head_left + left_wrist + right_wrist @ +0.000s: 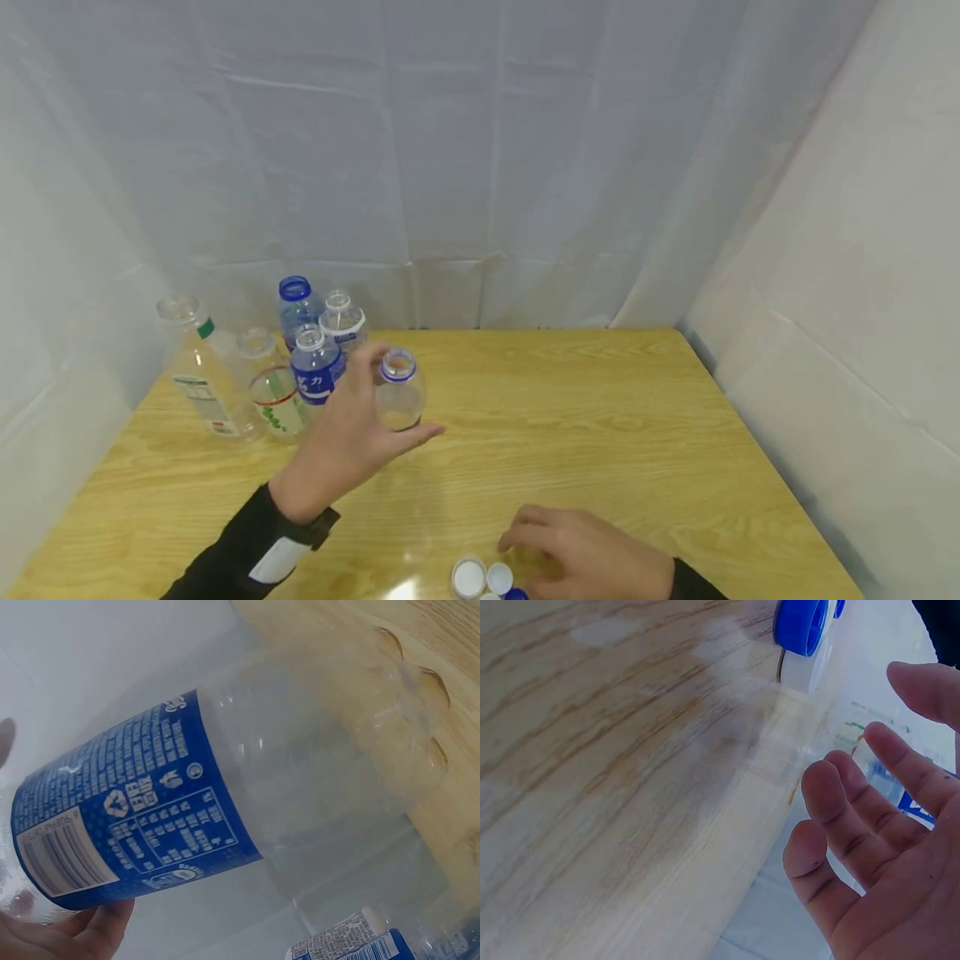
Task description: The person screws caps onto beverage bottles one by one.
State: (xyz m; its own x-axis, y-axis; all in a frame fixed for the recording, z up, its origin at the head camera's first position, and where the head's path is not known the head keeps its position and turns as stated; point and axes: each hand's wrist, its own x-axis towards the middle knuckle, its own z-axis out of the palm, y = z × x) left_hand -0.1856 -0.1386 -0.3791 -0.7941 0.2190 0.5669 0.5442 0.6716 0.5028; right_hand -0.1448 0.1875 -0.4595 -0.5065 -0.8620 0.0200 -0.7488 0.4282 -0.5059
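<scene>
My left hand (337, 442) grips a clear plastic bottle (400, 402) near its top, thumb on one side and fingers on the other. The bottle's mouth is uncapped, with a purple ring round the neck. In the left wrist view its blue label (139, 806) shows a barcode and white print. My right hand (585, 552) hovers low at the front, fingers loosely bent and holding nothing. Just left of it lie a white cap (469, 578), a smaller white cap (499, 577) and a blue cap (516, 594), partly cut off by the frame edge.
Several uncapped bottles stand at the back left: a tall clear one (206, 375), one with a green-and-white label (276, 396), one with a blue label (318, 367), a blue-tinted one (298, 308) and another clear one (345, 321). White sheets (480, 167) enclose the wooden table (600, 417).
</scene>
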